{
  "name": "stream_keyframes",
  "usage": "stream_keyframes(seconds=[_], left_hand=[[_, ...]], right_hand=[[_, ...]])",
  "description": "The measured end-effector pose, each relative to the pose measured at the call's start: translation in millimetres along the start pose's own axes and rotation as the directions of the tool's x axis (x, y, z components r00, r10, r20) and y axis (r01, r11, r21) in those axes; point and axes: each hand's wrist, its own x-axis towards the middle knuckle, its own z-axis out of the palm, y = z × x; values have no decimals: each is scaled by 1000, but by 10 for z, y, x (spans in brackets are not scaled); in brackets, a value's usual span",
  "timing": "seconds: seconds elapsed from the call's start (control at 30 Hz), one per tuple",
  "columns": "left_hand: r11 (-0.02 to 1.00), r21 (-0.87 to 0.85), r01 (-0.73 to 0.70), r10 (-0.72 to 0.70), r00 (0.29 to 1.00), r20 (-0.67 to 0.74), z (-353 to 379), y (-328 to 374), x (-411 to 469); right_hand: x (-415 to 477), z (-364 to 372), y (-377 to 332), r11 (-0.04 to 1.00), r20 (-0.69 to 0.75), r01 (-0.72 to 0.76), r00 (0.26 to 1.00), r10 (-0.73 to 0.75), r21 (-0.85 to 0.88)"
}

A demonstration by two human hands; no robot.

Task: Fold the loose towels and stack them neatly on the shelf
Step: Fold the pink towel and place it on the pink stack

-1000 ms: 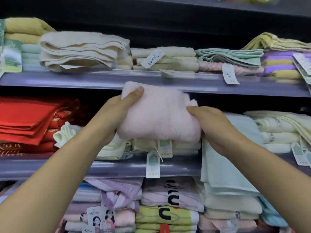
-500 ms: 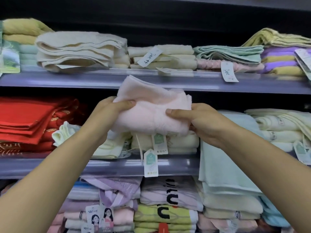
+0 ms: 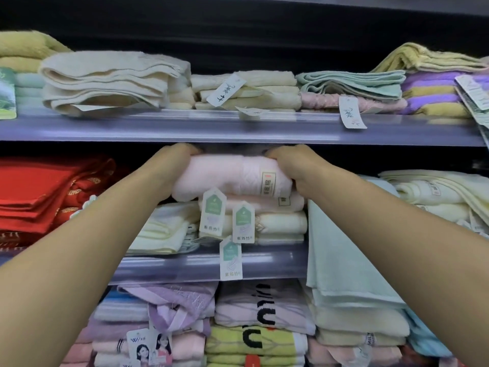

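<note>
A folded pink towel (image 3: 225,177) lies on top of a small stack of pink and cream towels (image 3: 275,223) on the middle shelf (image 3: 185,266). My left hand (image 3: 172,165) grips its left end and my right hand (image 3: 293,165) grips its right end, fingers curled over the top. A woven label shows on the towel's right part. Several green paper tags hang in front of the stack. The fingertips are hidden under the upper shelf's edge.
Red towels (image 3: 39,192) fill the middle shelf's left. A pale green towel (image 3: 341,255) hangs over the shelf edge at right, next to cream towels (image 3: 436,197). The upper shelf (image 3: 238,128) holds cream, green and purple stacks. More folded towels sit below.
Both hands have carried the pink towel forward and down from mid-air onto the stack in the middle shelf. The towel now lies flat and compact, and the camera has come closer.
</note>
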Motion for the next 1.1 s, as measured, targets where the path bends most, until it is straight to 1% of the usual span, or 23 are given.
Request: stream_keyframes(seconds=[0.07, 0.2, 0.27, 0.33, 0.43, 0.53, 0.6, 0.67, 0.7, 0.8, 0.87, 0.93, 0.97, 1.1], left_hand=[[993, -116, 2, 3, 999, 45, -18, -16, 27], [963, -260, -70, 111, 983, 145, -74, -157, -95], [954, -255, -158, 193, 974, 118, -131, -226, -134], [961, -188, -202, 210, 978, 20, -154, -245, -108], [978, -140, -153, 149, 988, -38, -130, -224, -54], [993, -103, -57, 44, 992, -120, -47, -189, 2], [996, -87, -8, -7, 985, -175, 3, -176, 9], [996, -83, 20, -35, 983, -179, 28, -177, 3], [995, -98, 28, -44, 985, -168, 30, -179, -5], [990, -135, 41, -56, 993, -106, -8, -184, -99], [992, -127, 21, -24, 999, -25, -56, -223, -173], [982, -187, -24, 36, 997, 63, -106, -281, -260], [974, -218, -62, 82, 993, 85, -125, -312, -292], [932, -262, -253, 279, 958, 69, -120, -382, -324]], right_hand=[[87, 16, -10, 995, -26, -37, 999, 39, 97], [168, 34, -3, 981, 42, -107, 994, 102, 162], [155, 19, -1, 974, 89, -121, 990, 106, 192], [109, -19, 27, 969, 115, -117, 989, 94, 216], [-19, -103, 120, 981, 75, -76, 995, 64, 177], [-163, -214, 181, 995, 86, -28, 996, 20, 92], [-278, -254, 191, 1000, 91, 12, 996, -12, 3], [-395, -243, 202, 996, 96, 65, 994, -59, -64], [-444, -223, 203, 993, 124, 100, 988, -91, -67], [-457, -146, 188, 987, 238, 161, 958, -163, 31], [-384, -132, 186, 979, 242, 194, 948, -205, 68], [-299, -150, 193, 971, 233, 206, 945, -229, 120], [-261, -169, 196, 968, 242, 195, 943, -230, 159], [-128, -229, 194, 953, 265, 130, 942, -204, 273]])
